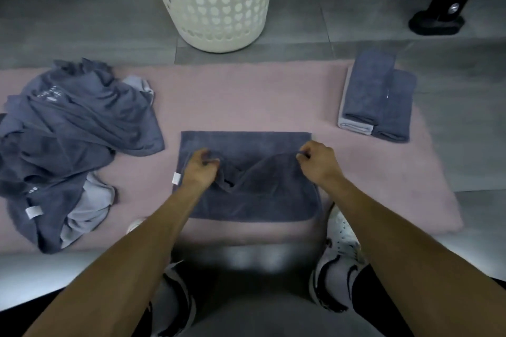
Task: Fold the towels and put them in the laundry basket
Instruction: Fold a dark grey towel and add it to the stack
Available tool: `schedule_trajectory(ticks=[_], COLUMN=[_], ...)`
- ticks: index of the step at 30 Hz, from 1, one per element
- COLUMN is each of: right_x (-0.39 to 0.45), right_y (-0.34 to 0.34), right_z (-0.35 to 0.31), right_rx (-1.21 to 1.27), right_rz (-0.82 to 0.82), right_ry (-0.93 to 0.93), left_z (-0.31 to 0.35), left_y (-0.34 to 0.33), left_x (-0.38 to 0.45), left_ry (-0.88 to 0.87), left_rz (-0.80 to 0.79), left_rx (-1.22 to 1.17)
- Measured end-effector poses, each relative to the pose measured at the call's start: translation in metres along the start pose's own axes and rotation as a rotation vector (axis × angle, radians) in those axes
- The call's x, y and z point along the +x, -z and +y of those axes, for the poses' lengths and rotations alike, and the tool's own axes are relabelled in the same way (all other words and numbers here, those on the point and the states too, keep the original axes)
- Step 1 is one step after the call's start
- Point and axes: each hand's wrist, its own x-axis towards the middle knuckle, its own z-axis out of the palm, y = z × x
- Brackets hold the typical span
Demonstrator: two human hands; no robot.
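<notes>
A dark grey towel [246, 200] lies spread on the pink mat [246, 101] right in front of me. My left hand [200, 169] pinches its near edge on the left side, and my right hand [317, 161] pinches the same edge on the right. The held edge is lifted and brought partway over the towel, sagging between the hands. A white perforated laundry basket [216, 0] stands upright on the floor beyond the mat. Folded grey towels [375, 96] are stacked at the mat's right end.
A heap of unfolded dark and light grey towels [68, 145] covers the mat's left end. My white shoes [339, 249] sit at the mat's near edge. A black object with a round foot [435, 22] stands at the far right on the grey tiled floor.
</notes>
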Motion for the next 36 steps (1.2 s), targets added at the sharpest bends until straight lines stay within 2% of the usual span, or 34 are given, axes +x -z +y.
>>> schedule_trajectory(ticks=[5, 7, 10, 12, 14, 18, 21, 24, 27, 31, 36], right_x=[0.035, 0.046, 0.058, 0.065, 0.073, 0.096, 0.115, 0.126, 0.128, 0.116, 0.109], right_y=[0.008, 0.019, 0.037, 0.045, 0.050, 0.042, 0.022, -0.006, -0.029, -0.040, -0.041], right_z=[0.012, 0.013, 0.012, 0.012, 0.017, 0.038, 0.060, 0.081, 0.097, 0.111, 0.109], right_rx=[-0.006, -0.044, -0.152, -0.165, -0.134, 0.005, 0.165, 0.317, 0.472, 0.504, 0.470], right_rz=[-0.153, -0.248, -0.340, -0.337, -0.323, -0.264, -0.188, -0.097, 0.032, 0.081, 0.103], right_ry=[0.037, 0.074, 0.190, 0.246, 0.268, 0.214, 0.106, -0.006, -0.098, -0.151, -0.137], left_z=[0.020, 0.032, 0.048, 0.058, 0.065, 0.075, 0.081, 0.080, 0.080, 0.082, 0.095], left_y=[-0.048, -0.065, -0.090, -0.105, -0.119, -0.137, -0.153, -0.170, -0.183, -0.189, -0.201], left_x=[0.010, 0.015, 0.022, 0.025, 0.029, 0.045, 0.062, 0.078, 0.096, 0.106, 0.104], left_ry=[-0.482, -0.598, -0.599, -0.616, -0.639, -0.611, -0.585, -0.548, -0.509, -0.433, -0.541], left_rz=[-0.299, -0.404, -0.540, -0.617, -0.647, -0.601, -0.532, -0.504, -0.482, -0.444, -0.554], left_rx=[0.418, 0.563, 0.589, 0.592, 0.494, 0.358, 0.325, 0.367, 0.523, 0.608, 0.629])
